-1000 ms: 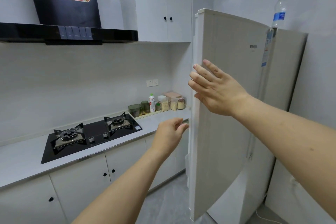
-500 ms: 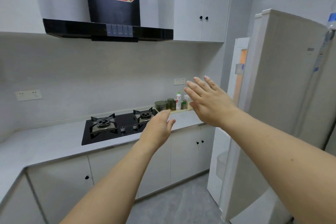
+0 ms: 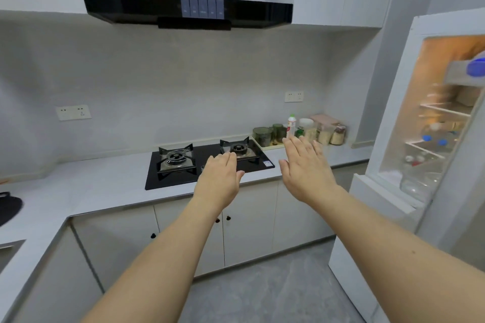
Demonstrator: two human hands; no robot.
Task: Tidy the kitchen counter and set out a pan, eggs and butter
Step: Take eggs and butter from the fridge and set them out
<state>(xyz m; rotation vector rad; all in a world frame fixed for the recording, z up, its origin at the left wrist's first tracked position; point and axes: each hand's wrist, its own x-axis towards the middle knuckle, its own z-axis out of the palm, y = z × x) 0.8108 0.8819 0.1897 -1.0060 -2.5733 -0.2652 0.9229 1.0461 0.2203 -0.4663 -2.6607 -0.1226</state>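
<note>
Head view: left hand, right hand flat-fingered, empty; glossy black hob.

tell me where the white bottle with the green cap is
In the head view, the white bottle stands right of the hob, among the jars at the counter's back.

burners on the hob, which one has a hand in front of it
The right burner, nearer the jars: the left hand overlaps its front left corner. The left burner is fully clear.
</note>
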